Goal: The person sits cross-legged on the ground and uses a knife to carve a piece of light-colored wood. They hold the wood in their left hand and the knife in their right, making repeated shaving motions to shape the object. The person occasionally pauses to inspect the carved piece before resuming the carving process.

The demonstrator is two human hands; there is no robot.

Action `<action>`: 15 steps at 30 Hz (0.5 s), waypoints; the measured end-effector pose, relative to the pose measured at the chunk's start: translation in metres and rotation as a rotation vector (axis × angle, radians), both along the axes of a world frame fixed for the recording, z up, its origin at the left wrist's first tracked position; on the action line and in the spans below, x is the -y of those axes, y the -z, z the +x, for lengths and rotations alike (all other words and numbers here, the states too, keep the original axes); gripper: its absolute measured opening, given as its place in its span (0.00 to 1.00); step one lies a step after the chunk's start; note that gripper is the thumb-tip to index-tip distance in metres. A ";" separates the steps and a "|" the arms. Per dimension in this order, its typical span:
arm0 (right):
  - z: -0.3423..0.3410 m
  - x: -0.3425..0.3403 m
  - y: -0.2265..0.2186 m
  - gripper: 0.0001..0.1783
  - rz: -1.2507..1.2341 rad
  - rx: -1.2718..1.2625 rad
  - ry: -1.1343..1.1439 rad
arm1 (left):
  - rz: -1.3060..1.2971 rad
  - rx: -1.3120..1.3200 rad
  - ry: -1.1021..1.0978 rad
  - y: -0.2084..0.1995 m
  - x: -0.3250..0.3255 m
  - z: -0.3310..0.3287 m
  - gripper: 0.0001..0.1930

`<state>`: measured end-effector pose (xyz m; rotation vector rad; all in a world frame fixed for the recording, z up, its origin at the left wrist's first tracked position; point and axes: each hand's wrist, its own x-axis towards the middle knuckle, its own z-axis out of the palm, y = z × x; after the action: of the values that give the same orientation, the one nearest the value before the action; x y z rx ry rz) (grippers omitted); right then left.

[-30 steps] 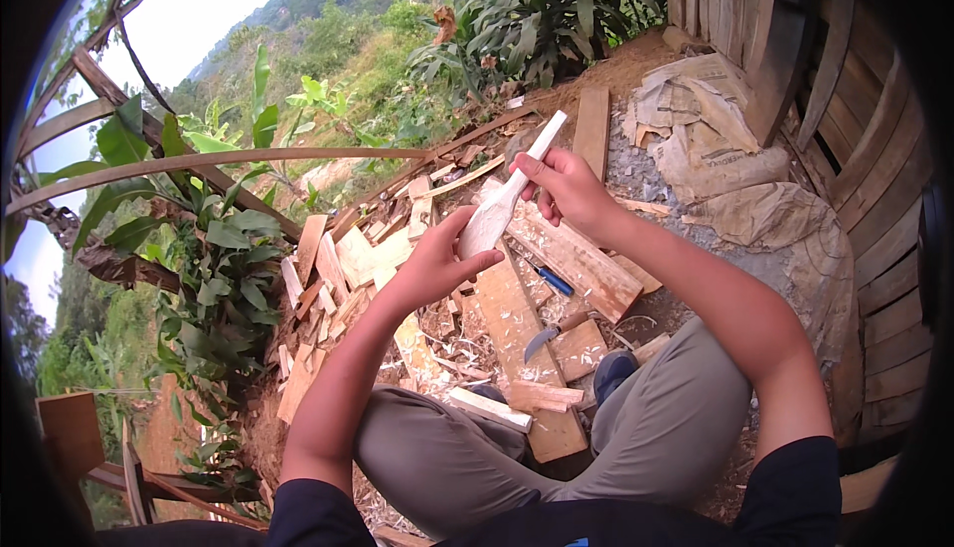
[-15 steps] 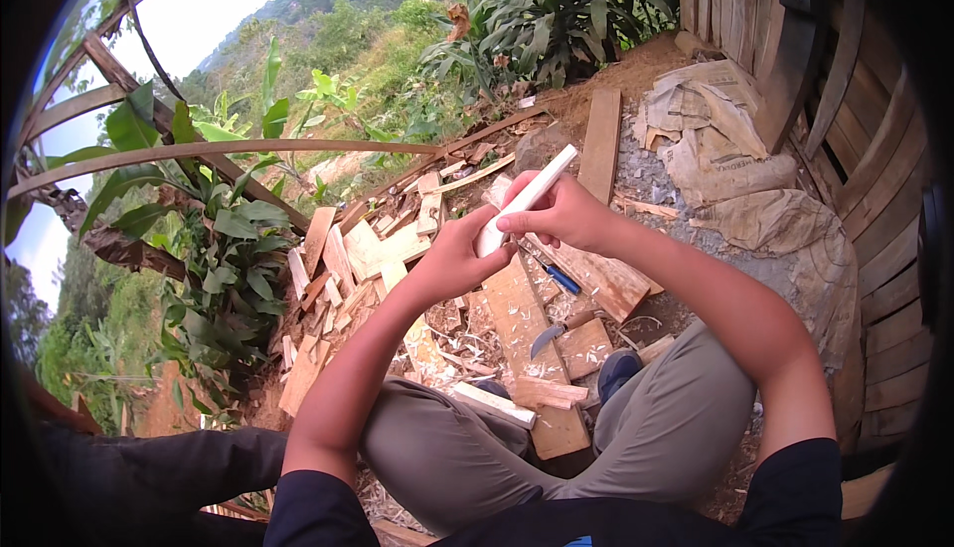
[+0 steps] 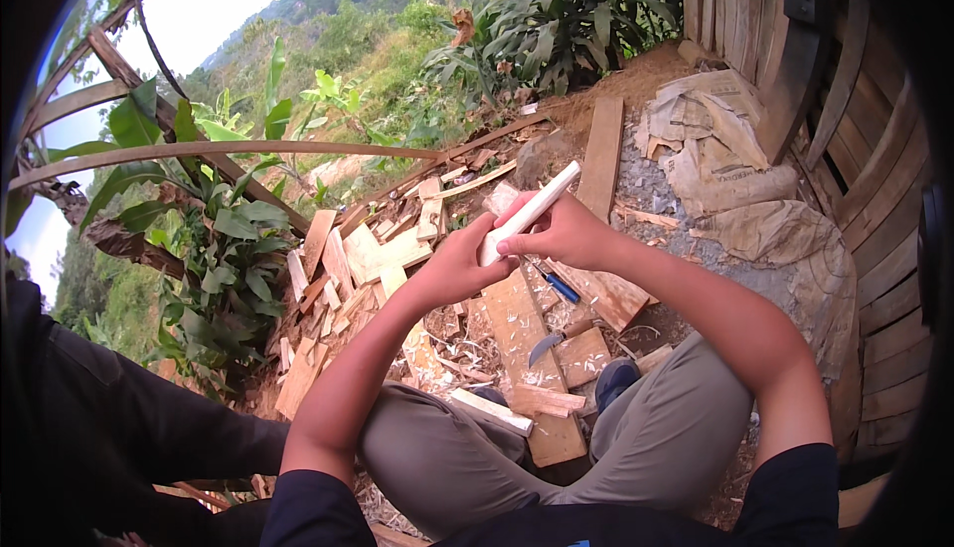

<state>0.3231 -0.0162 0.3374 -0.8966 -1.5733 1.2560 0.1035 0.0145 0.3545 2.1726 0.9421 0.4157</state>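
A pale, whittled wooden stick (image 3: pixel 542 205) is held up in front of me, slanting from lower left to upper right. My left hand (image 3: pixel 467 261) grips its lower end. My right hand (image 3: pixel 564 229) pinches it further up, thumb on the near side and fingers behind. Below the hands a long plank (image 3: pixel 522 328) lies on the ground, strewn with shavings. On it rests a knife with a curved blade (image 3: pixel 545 350), its handle toward the right. Further up, a blue-handled tool (image 3: pixel 561 287) lies beside a thick wood block (image 3: pixel 606 296).
Scrap boards (image 3: pixel 373 249) are heaped ahead to the left. A brown plank (image 3: pixel 600 155) and crumpled sacks (image 3: pixel 730 150) lie ahead to the right, by a slatted wooden wall (image 3: pixel 884 279). Another person's dark-clothed leg (image 3: pixel 169 418) is close at my left.
Both hands and the stick have sunk slightly and shifted a little to the right. The neighbouring person's dark-clothed body has come further into view at the left.
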 end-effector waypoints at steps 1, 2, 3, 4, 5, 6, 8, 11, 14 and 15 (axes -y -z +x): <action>0.001 -0.002 0.001 0.19 0.009 0.007 0.014 | 0.004 -0.004 -0.009 -0.001 0.000 0.000 0.28; 0.003 -0.003 0.001 0.19 0.018 0.015 0.029 | 0.008 -0.007 -0.017 -0.002 0.000 0.001 0.28; 0.003 -0.003 -0.003 0.19 0.004 0.002 0.056 | 0.009 -0.024 -0.043 -0.006 0.000 -0.001 0.30; 0.004 -0.002 -0.008 0.18 -0.010 -0.010 0.084 | 0.010 -0.040 -0.069 -0.010 0.000 -0.002 0.31; 0.005 -0.002 -0.012 0.18 -0.024 -0.022 0.113 | 0.011 -0.057 -0.094 -0.012 -0.001 -0.004 0.33; 0.008 -0.004 -0.013 0.18 -0.039 -0.035 0.134 | 0.035 -0.014 -0.116 -0.012 -0.003 -0.006 0.34; 0.013 -0.007 -0.015 0.18 -0.071 -0.061 0.177 | 0.083 0.071 -0.159 -0.008 -0.007 -0.011 0.37; 0.017 -0.008 -0.020 0.18 -0.053 -0.195 0.214 | 0.092 0.272 -0.165 -0.006 -0.011 -0.016 0.40; 0.021 -0.007 -0.026 0.17 -0.071 -0.271 0.261 | 0.108 0.327 -0.136 -0.005 -0.010 -0.016 0.38; 0.020 -0.006 -0.029 0.17 -0.074 -0.312 0.274 | 0.121 0.370 -0.127 -0.003 -0.011 -0.015 0.38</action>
<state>0.3434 -0.0100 0.3659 -0.8805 -1.1258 1.1961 0.0885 0.0250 0.3578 2.0481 0.8647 0.9216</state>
